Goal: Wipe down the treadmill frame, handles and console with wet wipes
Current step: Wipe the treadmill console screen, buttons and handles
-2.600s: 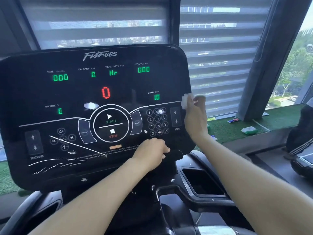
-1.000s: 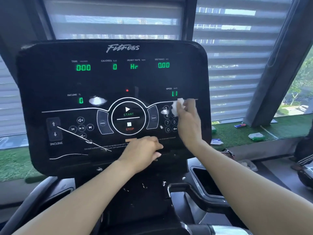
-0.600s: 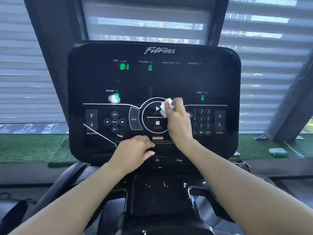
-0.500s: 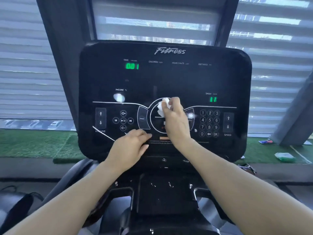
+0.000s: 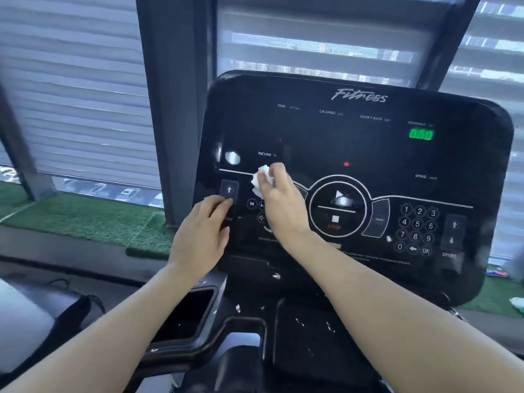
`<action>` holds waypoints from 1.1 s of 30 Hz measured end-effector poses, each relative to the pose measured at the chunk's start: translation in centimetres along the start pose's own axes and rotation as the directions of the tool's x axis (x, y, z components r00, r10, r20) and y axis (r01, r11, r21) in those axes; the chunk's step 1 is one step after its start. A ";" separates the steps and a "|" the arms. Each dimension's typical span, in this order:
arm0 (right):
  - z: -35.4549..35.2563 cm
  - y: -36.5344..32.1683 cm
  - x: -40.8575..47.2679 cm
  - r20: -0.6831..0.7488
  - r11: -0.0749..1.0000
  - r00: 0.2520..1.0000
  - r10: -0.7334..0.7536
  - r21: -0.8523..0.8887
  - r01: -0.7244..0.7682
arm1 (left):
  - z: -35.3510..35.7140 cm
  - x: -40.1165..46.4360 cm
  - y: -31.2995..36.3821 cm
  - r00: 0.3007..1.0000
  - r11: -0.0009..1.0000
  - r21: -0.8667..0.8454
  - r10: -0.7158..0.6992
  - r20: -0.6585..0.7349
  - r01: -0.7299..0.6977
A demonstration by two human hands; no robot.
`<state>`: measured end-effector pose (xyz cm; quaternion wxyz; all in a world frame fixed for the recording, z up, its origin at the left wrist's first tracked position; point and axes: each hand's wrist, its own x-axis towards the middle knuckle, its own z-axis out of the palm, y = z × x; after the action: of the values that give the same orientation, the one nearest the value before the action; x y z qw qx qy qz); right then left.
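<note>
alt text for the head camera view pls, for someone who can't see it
A person's right hand presses a crumpled white wet wipe against the left part of a black treadmill console, near the INCLINE label. The left hand rests its fingers on the incline buttons; window blinds hang behind.

Black console (image 5: 368, 154), white markings, green digits (image 5: 421, 134), red dot (image 5: 346, 164); white wipe (image 5: 259, 180); green turf (image 5: 85, 219); grey striped blinds (image 5: 71, 80).

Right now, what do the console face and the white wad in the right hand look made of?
Console face: glossy black plastic or glass, judging by its reflections. White wad pinched in the right hand: soft crumpled nonwoven wipe or tissue; which one is unclear.
</note>
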<state>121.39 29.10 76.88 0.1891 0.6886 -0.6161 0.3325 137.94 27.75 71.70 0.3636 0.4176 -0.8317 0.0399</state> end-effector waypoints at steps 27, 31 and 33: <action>5.6 -5.0 -0.2 0.137 0.902 0.908 -0.396 -0.126 0.412 | 0.0 -1.0 -2.6 0.874 0.749 -0.486 -0.481 0.069 0.451; 4.3 -3.9 -1.0 0.016 0.960 0.968 -0.251 -0.125 0.250 | 0.7 -0.7 -1.3 0.862 0.790 -0.387 -0.507 0.024 0.475; 3.8 -3.0 -1.4 0.008 0.960 0.972 -0.237 -0.151 0.235 | 0.6 -0.4 -0.5 0.859 0.811 -0.348 -0.512 -0.033 0.470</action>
<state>125.11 28.08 73.69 0.2819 0.7391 -0.5521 0.2634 138.07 27.47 70.90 0.4769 0.5486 -0.6658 -0.1683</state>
